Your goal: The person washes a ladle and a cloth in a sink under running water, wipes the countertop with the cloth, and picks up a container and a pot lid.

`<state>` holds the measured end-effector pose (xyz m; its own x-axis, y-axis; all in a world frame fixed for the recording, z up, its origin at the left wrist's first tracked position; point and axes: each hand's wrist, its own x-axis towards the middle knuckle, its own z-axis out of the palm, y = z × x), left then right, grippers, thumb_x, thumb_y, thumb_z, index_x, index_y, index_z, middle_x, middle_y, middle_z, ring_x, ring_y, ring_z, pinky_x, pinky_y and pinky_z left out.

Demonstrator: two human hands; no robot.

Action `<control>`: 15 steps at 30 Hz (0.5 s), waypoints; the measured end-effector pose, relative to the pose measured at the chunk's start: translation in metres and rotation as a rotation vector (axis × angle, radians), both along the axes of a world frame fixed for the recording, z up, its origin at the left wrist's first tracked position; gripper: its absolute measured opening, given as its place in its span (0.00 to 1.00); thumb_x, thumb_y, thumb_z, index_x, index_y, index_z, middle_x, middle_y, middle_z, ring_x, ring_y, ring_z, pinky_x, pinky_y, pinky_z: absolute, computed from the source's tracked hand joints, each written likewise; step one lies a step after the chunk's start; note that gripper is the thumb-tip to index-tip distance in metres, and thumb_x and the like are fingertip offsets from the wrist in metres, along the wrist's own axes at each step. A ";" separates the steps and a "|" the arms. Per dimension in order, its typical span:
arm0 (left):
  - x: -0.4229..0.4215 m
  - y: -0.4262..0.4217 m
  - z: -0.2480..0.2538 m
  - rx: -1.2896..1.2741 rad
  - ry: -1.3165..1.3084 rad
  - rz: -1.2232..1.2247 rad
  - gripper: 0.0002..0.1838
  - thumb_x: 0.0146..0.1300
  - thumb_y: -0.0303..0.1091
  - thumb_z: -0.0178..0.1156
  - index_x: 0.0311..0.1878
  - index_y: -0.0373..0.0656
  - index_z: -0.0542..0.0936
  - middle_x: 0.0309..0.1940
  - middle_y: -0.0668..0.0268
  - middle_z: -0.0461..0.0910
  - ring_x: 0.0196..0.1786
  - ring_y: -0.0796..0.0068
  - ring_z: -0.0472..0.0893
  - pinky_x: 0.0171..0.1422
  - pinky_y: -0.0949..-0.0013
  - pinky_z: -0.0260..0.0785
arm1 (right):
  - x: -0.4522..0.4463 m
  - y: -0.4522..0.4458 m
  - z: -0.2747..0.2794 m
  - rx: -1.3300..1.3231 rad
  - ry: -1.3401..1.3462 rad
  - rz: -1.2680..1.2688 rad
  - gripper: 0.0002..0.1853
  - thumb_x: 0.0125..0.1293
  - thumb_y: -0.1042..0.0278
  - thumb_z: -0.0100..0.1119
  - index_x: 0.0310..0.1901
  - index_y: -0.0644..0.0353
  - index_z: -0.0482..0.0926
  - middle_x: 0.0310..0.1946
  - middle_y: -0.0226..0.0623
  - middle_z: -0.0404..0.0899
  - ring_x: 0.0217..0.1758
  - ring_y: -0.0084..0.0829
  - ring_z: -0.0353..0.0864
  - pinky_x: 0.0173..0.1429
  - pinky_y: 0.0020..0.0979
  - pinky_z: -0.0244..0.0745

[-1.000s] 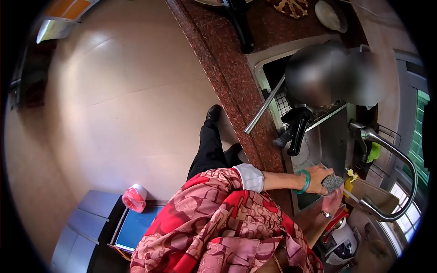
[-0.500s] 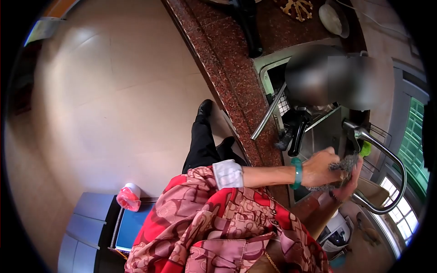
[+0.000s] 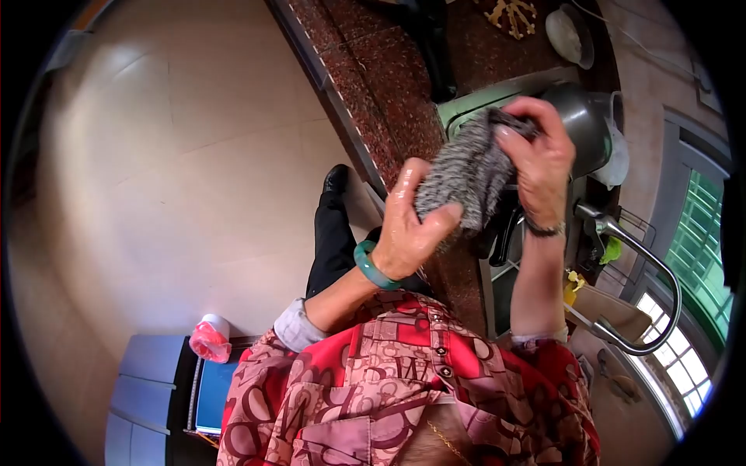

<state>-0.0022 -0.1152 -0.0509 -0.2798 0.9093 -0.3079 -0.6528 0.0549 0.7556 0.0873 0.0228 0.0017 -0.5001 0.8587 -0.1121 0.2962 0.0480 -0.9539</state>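
A grey, black-and-white mottled fuzzy cloth [image 3: 466, 175] is stretched between my two hands over the counter edge and the sink. My left hand [image 3: 408, 229], with a green bangle at its wrist, grips the cloth's lower left side, thumb in front. At the upper right corner my right hand [image 3: 540, 159], with a dark bracelet, pinches the cloth between thumb and fingers. Both hands look wet. Behind the right hand stands a dark metal pot [image 3: 584, 128], partly covered. A black handle [image 3: 507, 237] shows below the cloth.
A curved metal faucet [image 3: 674, 287] rises at the right, near a bright green item [image 3: 611, 250]. The red granite counter [image 3: 365, 85] carries another black handle [image 3: 435, 54], a wooden trivet [image 3: 510, 17] and a white bowl [image 3: 565, 35]. A blue-grey cabinet [image 3: 144, 388] stands lower left.
Both hands have moved left and up from beside the faucet, bringing the cloth along. The bunched cloth is now spread out between them, and the pot behind is less blurred.
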 end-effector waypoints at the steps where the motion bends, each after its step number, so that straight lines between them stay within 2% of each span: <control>1: -0.002 0.001 0.002 -0.058 0.031 0.092 0.15 0.47 0.27 0.57 0.37 0.38 0.65 0.28 0.68 0.70 0.32 0.83 0.66 0.38 0.77 0.63 | -0.014 0.000 -0.003 -0.016 -0.024 0.020 0.10 0.51 0.83 0.56 0.37 0.63 0.74 0.32 0.27 0.73 0.35 0.17 0.71 0.39 0.18 0.66; 3: -0.004 -0.001 -0.010 -0.126 0.052 0.149 0.15 0.47 0.25 0.58 0.38 0.38 0.65 0.27 0.69 0.71 0.30 0.84 0.67 0.35 0.79 0.64 | -0.031 0.006 -0.017 0.049 -0.075 0.089 0.10 0.51 0.81 0.57 0.37 0.63 0.74 0.32 0.27 0.75 0.34 0.16 0.71 0.38 0.18 0.67; 4: -0.005 0.001 -0.010 -0.148 -0.035 0.197 0.15 0.48 0.24 0.59 0.38 0.38 0.65 0.27 0.71 0.71 0.29 0.85 0.68 0.34 0.79 0.64 | -0.040 0.008 -0.021 0.071 -0.080 0.116 0.10 0.51 0.81 0.57 0.37 0.62 0.74 0.31 0.28 0.75 0.33 0.17 0.72 0.38 0.19 0.68; 7: -0.013 0.007 -0.013 -0.143 -0.041 0.296 0.15 0.49 0.25 0.61 0.37 0.39 0.65 0.26 0.71 0.73 0.28 0.85 0.69 0.33 0.79 0.65 | -0.061 0.014 -0.030 0.202 -0.100 0.188 0.10 0.50 0.80 0.56 0.37 0.62 0.74 0.30 0.32 0.76 0.32 0.20 0.74 0.37 0.21 0.69; 11: -0.024 0.014 -0.033 -0.192 0.153 0.364 0.16 0.49 0.26 0.62 0.37 0.38 0.65 0.26 0.68 0.72 0.30 0.82 0.69 0.35 0.77 0.65 | -0.081 0.022 -0.048 0.330 -0.082 0.233 0.14 0.48 0.78 0.57 0.40 0.60 0.74 0.32 0.38 0.76 0.35 0.29 0.77 0.41 0.25 0.71; 13: -0.027 0.019 -0.044 -0.278 0.212 0.373 0.16 0.50 0.28 0.62 0.37 0.37 0.65 0.25 0.67 0.72 0.29 0.81 0.69 0.34 0.76 0.65 | -0.092 0.027 -0.054 0.687 -0.170 0.311 0.19 0.47 0.73 0.61 0.44 0.55 0.74 0.36 0.39 0.73 0.34 0.39 0.76 0.40 0.32 0.73; 15: -0.029 0.023 -0.052 -0.277 0.194 0.391 0.16 0.50 0.28 0.62 0.37 0.37 0.64 0.25 0.66 0.72 0.29 0.81 0.69 0.34 0.76 0.65 | -0.096 0.020 -0.047 0.734 -0.348 0.293 0.18 0.47 0.68 0.63 0.43 0.54 0.75 0.36 0.38 0.72 0.34 0.40 0.76 0.38 0.35 0.73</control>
<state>-0.0314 -0.0923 -0.1029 -0.6587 0.6167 -0.4309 -0.5137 0.0497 0.8565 -0.0086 0.0429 -0.0454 -0.7529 0.6157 0.2325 0.4452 0.7366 -0.5092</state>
